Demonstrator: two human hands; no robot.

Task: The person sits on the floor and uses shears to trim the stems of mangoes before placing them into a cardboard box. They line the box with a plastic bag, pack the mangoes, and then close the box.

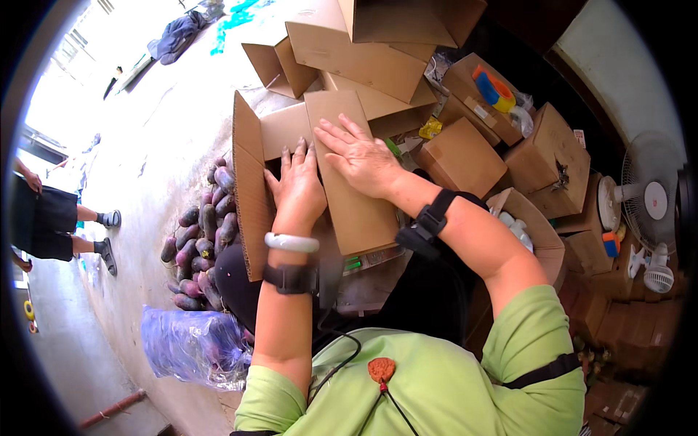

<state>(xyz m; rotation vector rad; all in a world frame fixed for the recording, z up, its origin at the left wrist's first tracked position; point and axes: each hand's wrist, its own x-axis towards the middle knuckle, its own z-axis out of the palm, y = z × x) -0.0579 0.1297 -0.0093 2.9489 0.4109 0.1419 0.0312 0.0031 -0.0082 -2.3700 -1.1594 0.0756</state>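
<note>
An open cardboard box (248, 191) stands before me between my knees. Its left flap rises upright, and a far flap (284, 124) shows behind the opening. My left hand (297, 185) reaches over the dark opening with its fingers spread and fingertips by the far flap. Palm down, my right hand (360, 158) rests on the wide right flap (360, 223), fingers apart. Neither hand grips a thing. What lies inside the box is hidden by my left hand and the flaps.
Purple root vegetables (204, 240) lie heaped left of the box, near a plastic-wrapped bundle (191, 343). Cardboard boxes (360, 54) stack beyond. At right are a box holding a tape dispenser (493, 90) and a fan (651, 193). A person (52, 223) stands far left.
</note>
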